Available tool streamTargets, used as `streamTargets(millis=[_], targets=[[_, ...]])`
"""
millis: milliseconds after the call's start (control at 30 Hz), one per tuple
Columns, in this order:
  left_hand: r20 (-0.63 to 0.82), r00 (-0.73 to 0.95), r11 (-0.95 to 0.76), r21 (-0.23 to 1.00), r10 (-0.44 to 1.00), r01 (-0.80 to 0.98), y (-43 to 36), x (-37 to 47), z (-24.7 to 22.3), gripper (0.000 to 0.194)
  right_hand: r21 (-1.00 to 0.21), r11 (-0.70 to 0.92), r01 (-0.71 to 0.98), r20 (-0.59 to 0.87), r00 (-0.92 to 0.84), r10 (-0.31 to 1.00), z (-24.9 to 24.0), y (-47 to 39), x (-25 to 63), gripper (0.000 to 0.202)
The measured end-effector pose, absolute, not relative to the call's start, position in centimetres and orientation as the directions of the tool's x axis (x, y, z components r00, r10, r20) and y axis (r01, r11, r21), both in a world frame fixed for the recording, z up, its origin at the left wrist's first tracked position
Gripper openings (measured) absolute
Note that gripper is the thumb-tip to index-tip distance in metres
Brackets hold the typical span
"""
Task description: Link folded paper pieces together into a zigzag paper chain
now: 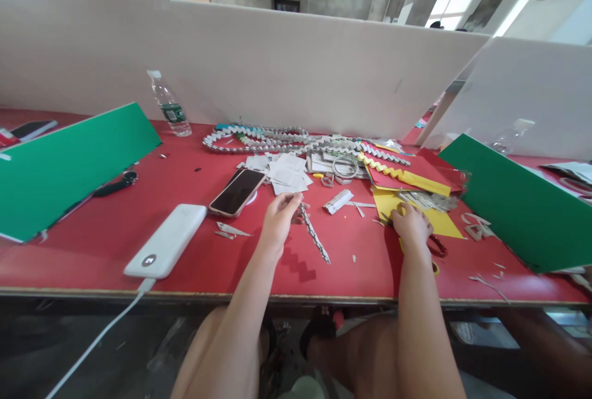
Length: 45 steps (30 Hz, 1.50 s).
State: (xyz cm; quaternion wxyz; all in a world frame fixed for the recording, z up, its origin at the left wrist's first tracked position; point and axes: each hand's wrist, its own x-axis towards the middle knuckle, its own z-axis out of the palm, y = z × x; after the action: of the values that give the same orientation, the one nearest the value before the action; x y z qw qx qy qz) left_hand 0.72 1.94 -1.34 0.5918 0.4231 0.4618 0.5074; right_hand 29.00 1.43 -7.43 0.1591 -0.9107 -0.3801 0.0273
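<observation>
My left hand (pixel 280 220) pinches one end of a short folded paper chain (pixel 315 235), grey and white, which slants down to the right above the red table. My right hand (pixel 411 223) rests over the yellow paper (pixel 446 224), its fingers curled down. What those fingers hold, if anything, is hidden. Beside and under that hand lie scissors with a dark red handle (pixel 437 245) and a yellow handle (pixel 435 268). Close behind it are a pile of folded paper pieces (pixel 428 200) and a yellow zigzag paper chain (pixel 388 171).
Long grey-white paper chains (pixel 259 143) and loose paper sheets (pixel 289 171) lie at the back. A phone (pixel 238 192), a white power bank (pixel 167 242) with cable and a water bottle (pixel 171 106) stand left. Green boards (pixel 78 168) flank both sides; a white partition (pixel 277 66) rises behind.
</observation>
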Motion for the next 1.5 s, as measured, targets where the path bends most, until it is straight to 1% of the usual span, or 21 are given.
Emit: streamTargets(millis=[100, 267, 433, 567, 700, 800, 933, 1167, 1233, 1333, 1400, 1500], targets=[[-0.121, 0.060, 0.131, 0.971, 0.991, -0.198, 1.9, 0.7, -1.3, 0.033, -0.320, -0.654, 0.685, 0.080, 0.708, 0.702, -7.5, 1.5, 29.0, 0.047], [-0.127, 0.065, 0.137, 0.973, 0.990, -0.185, 2.0, 0.6, -1.3, 0.034, -0.286, -0.642, 0.711, 0.128, 0.692, 0.710, -7.4, 1.6, 28.7, 0.049], [-0.120, 0.071, 0.131, 0.977, 0.990, -0.171, 2.0, 0.4, -1.3, 0.035, -0.245, -0.591, 0.769, 0.023, 0.614, 0.789, -7.6, 2.0, 28.5, 0.047], [-0.124, 0.071, 0.134, 0.978, 0.990, -0.159, 2.0, 0.4, -1.3, 0.035, -0.233, -0.596, 0.769, 0.041, 0.620, 0.784, -7.9, 2.0, 28.4, 0.051], [-0.117, 0.071, 0.127, 0.981, 0.991, -0.149, 1.9, 0.4, -1.3, 0.036, -0.263, -0.586, 0.766, 0.068, 0.621, 0.781, -7.9, 1.9, 28.3, 0.054], [-0.113, 0.075, 0.123, 0.983, 0.991, -0.136, 1.9, 0.3, -1.4, 0.037, -0.283, -0.590, 0.756, 0.099, 0.635, 0.766, -7.6, 1.8, 28.3, 0.049], [-0.092, 0.094, 0.104, 0.987, 0.991, -0.125, 1.9, 0.4, -1.5, 0.039, -0.259, -0.560, 0.787, 0.048, 0.589, 0.807, -7.5, 1.9, 28.2, 0.038], [-0.069, 0.119, 0.085, 0.987, 0.991, -0.139, 2.0, 0.6, -1.2, 0.042, -0.274, -0.576, 0.770, 0.062, 0.612, 0.788, -7.3, 2.0, 28.0, 0.037], [-0.070, 0.120, 0.086, 0.987, 0.990, -0.137, 1.9, 0.6, -1.0, 0.042, -0.273, -0.619, 0.736, 0.069, 0.657, 0.751, -7.2, 2.1, 27.8, 0.039], [-0.062, 0.124, 0.079, 0.987, 0.990, -0.141, 1.7, 0.7, -0.6, 0.040, -0.261, -0.669, 0.696, 0.108, 0.710, 0.696, -6.9, 2.7, 27.5, 0.047], [-0.066, 0.121, 0.083, 0.986, 0.990, -0.146, 1.4, 0.8, -0.2, 0.041, -0.238, -0.679, 0.695, 0.082, 0.711, 0.699, -6.5, 3.5, 27.4, 0.053], [-0.095, 0.112, 0.111, 0.982, 0.989, -0.151, 1.0, 0.9, 0.5, 0.042, -0.194, -0.707, 0.681, -0.030, 0.716, 0.698, -5.7, 4.8, 27.4, 0.055]])
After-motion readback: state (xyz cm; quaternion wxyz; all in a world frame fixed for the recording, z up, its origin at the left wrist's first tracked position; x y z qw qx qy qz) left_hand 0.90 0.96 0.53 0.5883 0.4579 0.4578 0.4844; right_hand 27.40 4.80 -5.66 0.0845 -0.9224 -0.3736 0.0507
